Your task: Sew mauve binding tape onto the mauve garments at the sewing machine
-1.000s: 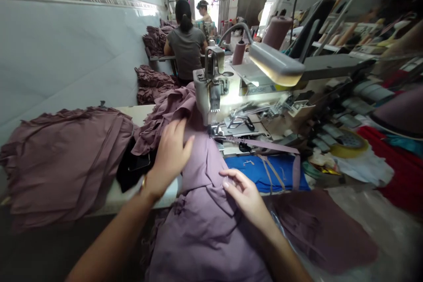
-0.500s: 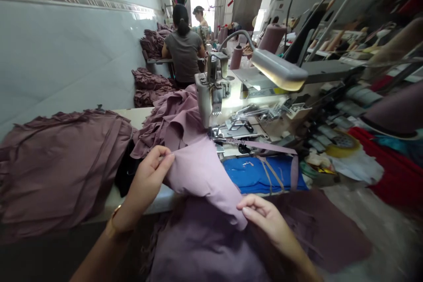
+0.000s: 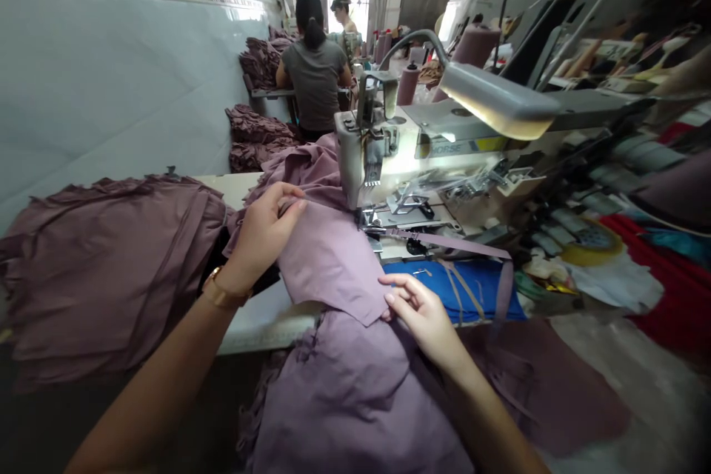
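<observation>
A mauve fabric piece [image 3: 333, 259] stretches between my hands, its far edge close to the needle area of a sewing machine [image 3: 355, 163]. My left hand [image 3: 269, 226], with a gold band at the wrist, pinches the piece's left edge between thumb and fingers. At its lower right corner, my right hand [image 3: 414, 307] grips the edge with thumb and fingertips. Below lies more mauve fabric [image 3: 361, 400], bunched toward me. A narrow mauve strip [image 3: 449, 241] runs from the needle area to the right and hangs over a blue bundle [image 3: 466, 289].
Stacked mauve panels [image 3: 111, 266] lie on the left of the table beside the tiled wall. A lit lamp [image 3: 497, 100] hangs over the machine. Thread cones [image 3: 408, 85] stand behind it. Ahead, a person in a grey shirt [image 3: 316, 81] sits with their back to me.
My left hand has moved up and away from me with the fabric edge. My right hand has shifted up and left, and the piece now lies flatter. The camera view has shifted slightly.
</observation>
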`<state>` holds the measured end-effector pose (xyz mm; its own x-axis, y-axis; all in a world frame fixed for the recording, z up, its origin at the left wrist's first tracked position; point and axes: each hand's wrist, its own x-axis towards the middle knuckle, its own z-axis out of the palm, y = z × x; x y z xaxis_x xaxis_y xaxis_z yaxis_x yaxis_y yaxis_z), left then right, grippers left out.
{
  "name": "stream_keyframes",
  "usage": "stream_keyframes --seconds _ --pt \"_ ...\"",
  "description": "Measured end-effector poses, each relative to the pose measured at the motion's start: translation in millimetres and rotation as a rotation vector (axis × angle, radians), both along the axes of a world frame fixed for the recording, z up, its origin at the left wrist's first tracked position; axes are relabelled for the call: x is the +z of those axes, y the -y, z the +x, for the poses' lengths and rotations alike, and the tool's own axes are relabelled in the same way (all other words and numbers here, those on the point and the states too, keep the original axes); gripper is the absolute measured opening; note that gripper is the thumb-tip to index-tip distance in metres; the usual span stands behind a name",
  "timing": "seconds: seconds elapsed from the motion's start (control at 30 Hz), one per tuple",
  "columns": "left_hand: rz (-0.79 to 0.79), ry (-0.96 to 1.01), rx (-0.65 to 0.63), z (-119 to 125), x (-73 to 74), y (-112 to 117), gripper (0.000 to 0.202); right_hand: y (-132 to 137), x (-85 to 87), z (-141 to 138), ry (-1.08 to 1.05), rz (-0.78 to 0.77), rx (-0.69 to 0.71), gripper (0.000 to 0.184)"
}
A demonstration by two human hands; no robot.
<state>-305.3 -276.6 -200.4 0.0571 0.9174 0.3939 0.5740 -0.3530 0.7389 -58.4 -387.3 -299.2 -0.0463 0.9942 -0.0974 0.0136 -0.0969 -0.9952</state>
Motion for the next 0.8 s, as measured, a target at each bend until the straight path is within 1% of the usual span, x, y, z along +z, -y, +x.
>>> stream_keyframes --seconds 0.1,0.17,0.23,0.3,0.43,0.53,0.63,0.73,0.8 --pt "0.027 -0.041 0.023 -1.8 10.5 -18.9 0.017 -14.4 -0.4 -5.8 -0.011 0.052 0.009 0.035" --pt "0.029 -0.056 0.01 -3.2 19.4 -31.0 0.017 -24.7 -2.3 -8.2 -0.006 0.084 0.023 0.035" --pt "0.034 -0.073 -0.009 -4.6 28.1 -42.1 0.017 -35.4 -4.3 -9.4 0.037 0.125 0.026 0.033" --pt "0.053 -0.098 -0.015 -6.4 35.3 -52.9 0.017 -44.8 -5.2 -9.5 0.128 0.177 0.022 0.031" --pt "0.084 -0.09 -0.057 -11.5 44.5 -75.2 0.016 -53.7 -2.4 -6.6 0.385 0.287 0.007 0.028" --pt "0.095 -0.063 -0.099 -14.4 50.1 -91.1 0.016 -55.1 5.2 -4.3 0.622 0.391 0.015 0.029" --pt "0.114 -0.055 -0.111 -13.6 55.7 -102.9 0.015 -60.5 20.2 -7.1 0.931 0.458 0.05 0.032" --pt "0.092 -0.025 -0.094 -11.8 60.3 -107.3 0.015 -70.2 39.1 -13.4 1.244 0.452 0.11 0.034" --pt "0.056 -0.004 -0.044 -13.9 61.5 -103.9 0.018 -74.9 48.6 -15.6 1.354 0.445 0.142 0.033"
